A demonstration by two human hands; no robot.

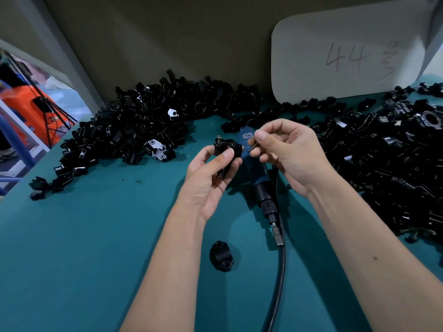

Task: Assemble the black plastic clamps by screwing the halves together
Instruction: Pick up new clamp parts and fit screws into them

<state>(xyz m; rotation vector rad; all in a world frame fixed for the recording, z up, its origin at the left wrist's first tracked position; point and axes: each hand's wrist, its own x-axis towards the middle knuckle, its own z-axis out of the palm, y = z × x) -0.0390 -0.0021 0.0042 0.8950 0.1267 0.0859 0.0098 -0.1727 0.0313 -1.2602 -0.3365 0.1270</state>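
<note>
Teal worktop point(96, 236); heaped black clamp parts point(134, 130); beige wall point(167, 32)

- Clamp point(227, 146): black plastic, glossy, smooth.
- Loose clamp half point(221, 255): black plastic, slight sheen.
- Heaped parts point(143, 121): black plastic, shiny edges.
- Table cover point(84, 236): teal, matt, cloth-like.
- Screwdriver point(255, 168): blue plastic body, metal tip.
- Cable point(280, 271): black, smooth.
- Sheet point(347, 51): white paper, matt.

We see dim, cool light, glare on glossy black plastic clamp pieces point(153, 121), and wide-angle bending with blur at the edges.
</note>
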